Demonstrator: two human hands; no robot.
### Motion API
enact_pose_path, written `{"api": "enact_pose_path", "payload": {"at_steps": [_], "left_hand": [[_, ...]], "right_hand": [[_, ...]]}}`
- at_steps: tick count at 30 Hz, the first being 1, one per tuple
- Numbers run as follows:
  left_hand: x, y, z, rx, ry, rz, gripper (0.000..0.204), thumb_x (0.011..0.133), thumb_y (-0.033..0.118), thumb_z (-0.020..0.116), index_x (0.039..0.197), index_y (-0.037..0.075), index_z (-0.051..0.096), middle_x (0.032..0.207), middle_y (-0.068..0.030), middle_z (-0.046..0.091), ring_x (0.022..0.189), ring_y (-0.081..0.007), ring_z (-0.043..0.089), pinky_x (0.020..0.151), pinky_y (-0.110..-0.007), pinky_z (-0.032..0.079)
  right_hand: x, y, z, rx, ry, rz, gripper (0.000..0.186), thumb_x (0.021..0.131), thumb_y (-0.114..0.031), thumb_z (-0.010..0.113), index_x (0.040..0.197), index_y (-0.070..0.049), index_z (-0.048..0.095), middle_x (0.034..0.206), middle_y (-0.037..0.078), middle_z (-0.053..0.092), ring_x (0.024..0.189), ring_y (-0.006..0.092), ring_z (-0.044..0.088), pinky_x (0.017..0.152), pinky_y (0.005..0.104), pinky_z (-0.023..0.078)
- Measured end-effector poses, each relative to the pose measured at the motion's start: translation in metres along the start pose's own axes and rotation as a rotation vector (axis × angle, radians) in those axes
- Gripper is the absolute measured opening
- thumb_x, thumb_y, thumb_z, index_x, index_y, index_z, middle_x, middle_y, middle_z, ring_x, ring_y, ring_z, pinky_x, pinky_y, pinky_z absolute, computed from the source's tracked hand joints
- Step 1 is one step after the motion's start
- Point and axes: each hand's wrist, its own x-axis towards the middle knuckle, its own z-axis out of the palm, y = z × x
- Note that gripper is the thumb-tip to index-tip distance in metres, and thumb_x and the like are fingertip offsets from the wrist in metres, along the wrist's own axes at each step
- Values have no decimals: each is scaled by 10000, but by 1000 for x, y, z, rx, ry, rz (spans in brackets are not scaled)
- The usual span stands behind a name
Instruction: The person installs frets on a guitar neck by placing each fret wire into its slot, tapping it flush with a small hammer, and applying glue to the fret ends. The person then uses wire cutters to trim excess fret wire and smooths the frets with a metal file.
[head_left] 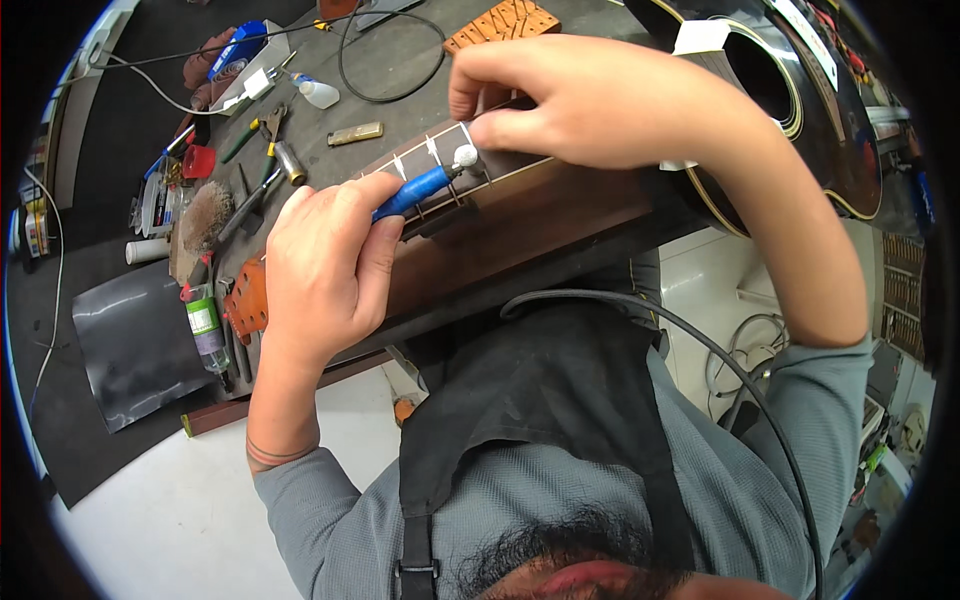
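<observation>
My left hand (330,260) is closed round a blue-handled tool (408,194) with a round white tip (464,157) over a guitar fretboard (415,157), where small white pieces sit on some frets. My right hand (530,110) is curled at the fretboard just past that tip, thumb and fingers pinched; what lies between them is hidden. The orange headstock (248,300) shows beside my left hand. The black guitar body (840,160), with white tape by its soundhole, lies at the upper right.
The dark bench (380,125) holds pliers (262,140), a small bottle (318,92), a brush (205,215), a labelled bottle (208,330), a black sheet (135,350) and a wooden block (500,25) with slots. A black cable (700,340) runs over my apron.
</observation>
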Motion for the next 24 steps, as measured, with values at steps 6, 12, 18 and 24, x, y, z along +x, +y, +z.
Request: {"api": "enact_pose_path", "payload": {"at_steps": [6,12,18,24], "left_hand": [[-1,-6,3,-81,47,56,236,936,33,735,1169,18,700,956,-133,726,782,-336,676,719,-418,474],[2,-2,1,22,-81,93,205,981,24,704,1183,-11,710,912,-129,695,720,-318,627,700,-407,474],[-11,-8,7,-312,124,31,243,979,71,725,1194,-42,714,828,-105,611,703,-280,566,712,-393,458],[-18,-11,18,-391,277,34,327,960,73,747,1263,-37,696,813,-113,620,687,-276,563,684,-391,440]], "right_hand": [[21,-6,-13,58,-254,53,338,1069,-352,716,1218,-49,695,1019,99,763,952,237,709,881,386,553],[22,-4,-23,72,-387,41,397,1059,-345,692,1302,-34,650,1099,163,751,1014,316,714,924,414,556],[17,-3,-54,154,-545,-81,472,1142,-392,564,1369,18,616,1194,266,753,1120,402,722,995,468,547],[18,-3,-56,155,-555,-80,468,1150,-387,547,1360,26,613,1169,263,757,1092,403,728,973,472,553]]}}
